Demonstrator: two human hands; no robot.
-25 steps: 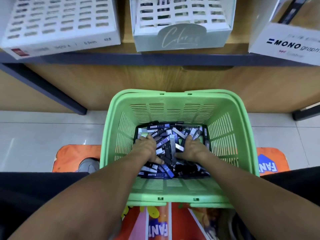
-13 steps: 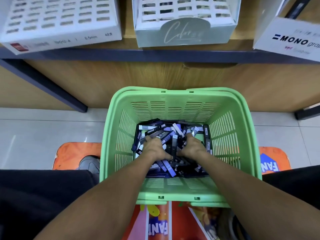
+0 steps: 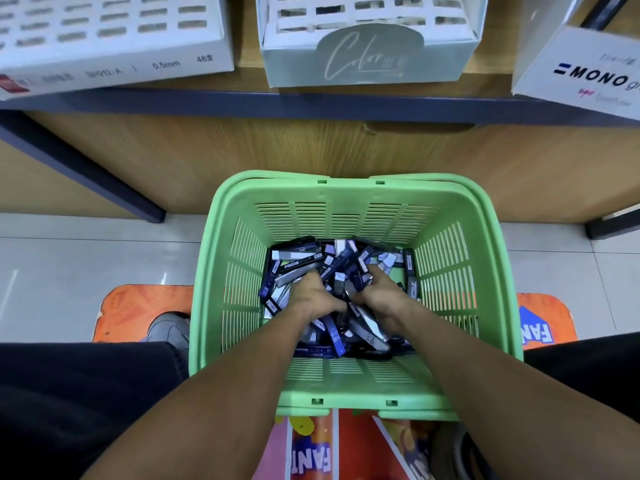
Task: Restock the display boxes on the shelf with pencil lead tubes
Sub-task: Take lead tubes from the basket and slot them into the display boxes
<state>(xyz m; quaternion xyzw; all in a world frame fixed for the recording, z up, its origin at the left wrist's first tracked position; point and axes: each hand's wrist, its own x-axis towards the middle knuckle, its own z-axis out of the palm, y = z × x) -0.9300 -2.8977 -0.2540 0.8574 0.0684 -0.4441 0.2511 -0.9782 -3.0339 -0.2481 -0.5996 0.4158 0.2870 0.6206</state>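
A shop that sells pens and pencils is shown. Above the hands, white cardboard display boxes with rows of slots (image 3: 114, 32) are lined up on a wooden shelf with a dark blue edge (image 3: 311, 102). One box is marked "0.5mm", another "MONO". Around the hands, a green plastic shopping basket (image 3: 450, 271) is filled with small packs for sale.
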